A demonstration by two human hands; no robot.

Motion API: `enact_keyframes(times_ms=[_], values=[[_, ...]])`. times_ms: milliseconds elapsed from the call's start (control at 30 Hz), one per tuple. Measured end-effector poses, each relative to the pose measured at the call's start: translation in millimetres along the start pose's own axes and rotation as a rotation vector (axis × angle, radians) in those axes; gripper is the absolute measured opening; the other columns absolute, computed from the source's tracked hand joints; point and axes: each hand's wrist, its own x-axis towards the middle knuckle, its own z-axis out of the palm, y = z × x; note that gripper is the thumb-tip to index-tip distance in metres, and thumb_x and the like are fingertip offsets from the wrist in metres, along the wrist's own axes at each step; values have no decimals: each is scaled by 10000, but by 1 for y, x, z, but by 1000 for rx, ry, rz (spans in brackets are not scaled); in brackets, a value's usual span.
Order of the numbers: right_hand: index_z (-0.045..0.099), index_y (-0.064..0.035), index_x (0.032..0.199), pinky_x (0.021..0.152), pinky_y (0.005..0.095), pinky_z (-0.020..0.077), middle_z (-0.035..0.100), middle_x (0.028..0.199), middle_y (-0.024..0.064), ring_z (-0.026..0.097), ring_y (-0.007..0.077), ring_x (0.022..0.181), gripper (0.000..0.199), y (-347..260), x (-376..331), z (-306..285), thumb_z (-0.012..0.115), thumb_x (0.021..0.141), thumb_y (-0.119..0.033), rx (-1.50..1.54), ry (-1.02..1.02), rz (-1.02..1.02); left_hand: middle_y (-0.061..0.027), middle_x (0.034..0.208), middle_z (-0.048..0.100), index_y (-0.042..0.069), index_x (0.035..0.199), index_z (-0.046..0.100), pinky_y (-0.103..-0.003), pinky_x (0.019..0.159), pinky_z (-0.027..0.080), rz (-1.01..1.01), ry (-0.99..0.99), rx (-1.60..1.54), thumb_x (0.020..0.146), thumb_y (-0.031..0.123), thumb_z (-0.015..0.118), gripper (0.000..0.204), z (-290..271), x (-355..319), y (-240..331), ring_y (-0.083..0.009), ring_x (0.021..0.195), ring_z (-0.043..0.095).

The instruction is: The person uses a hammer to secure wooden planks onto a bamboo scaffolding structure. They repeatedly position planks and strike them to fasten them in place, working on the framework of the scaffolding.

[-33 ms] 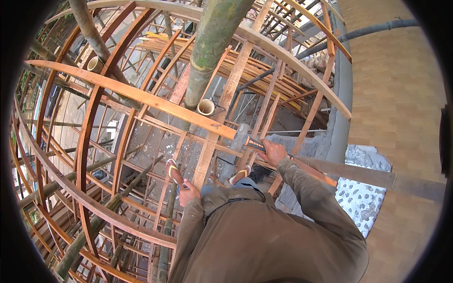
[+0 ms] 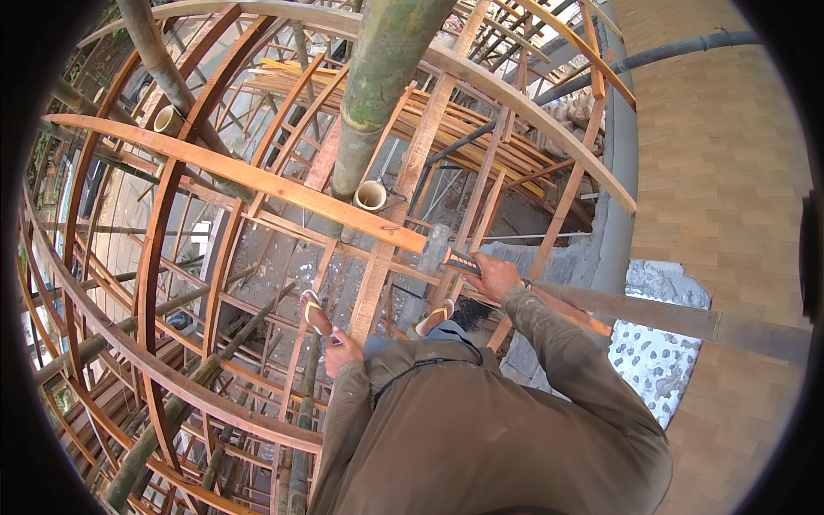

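My right hand (image 2: 496, 278) is closed round the black and orange handle of a hammer (image 2: 462, 261). Its grey head is right beside the cut end of a long orange-brown beam (image 2: 292, 190); whether they touch I cannot tell. A small dark nail or wire (image 2: 391, 228) shows on that beam near its end. Close to my left foot, my left hand (image 2: 344, 353) is held low with its fingers curled; what they hold, if anything, is too small to make out. Below runs a pale timber (image 2: 378, 279) between my sandalled feet.
A thick green bamboo pole (image 2: 367, 120) rises beyond the beam, beside a cut bamboo end (image 2: 371, 196). Curved wooden ribs (image 2: 154, 257) fill the left, with open gaps to a lower level. At right lie a concrete edge (image 2: 611, 240) and tan tiled flooring (image 2: 712, 172).
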Motion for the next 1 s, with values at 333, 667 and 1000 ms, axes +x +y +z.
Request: enact_keyframes(times_ms=[333, 667, 1000], values=[[576, -108, 1207, 733, 513, 543, 714, 991, 142, 701, 390, 862, 499, 8, 2, 5, 763, 864, -419, -20, 71, -44, -206, 894, 748, 110, 1014, 768, -552, 788, 534, 8, 42, -34, 944, 654, 454, 632, 8, 2, 0, -429, 883, 715], [575, -98, 1164, 752, 535, 525, 723, 943, 156, 696, 418, 879, 491, -3, 0, 6, 787, 833, -393, -38, 125, -33, -263, 1048, 729, 26, 1123, 737, -522, 936, 521, -44, -83, -90, 935, 694, 427, 760, -13, -3, -2, -436, 1050, 692], [531, -57, 1082, 814, 571, 501, 698, 1008, 239, 669, 469, 959, 463, -8, -4, -2, 769, 856, -383, -78, 77, -19, -224, 1152, 716, 35, 1321, 640, -491, 1054, 462, 156, 232, -268, 908, 689, 518, 784, 26, 12, -31, -409, 1182, 639]])
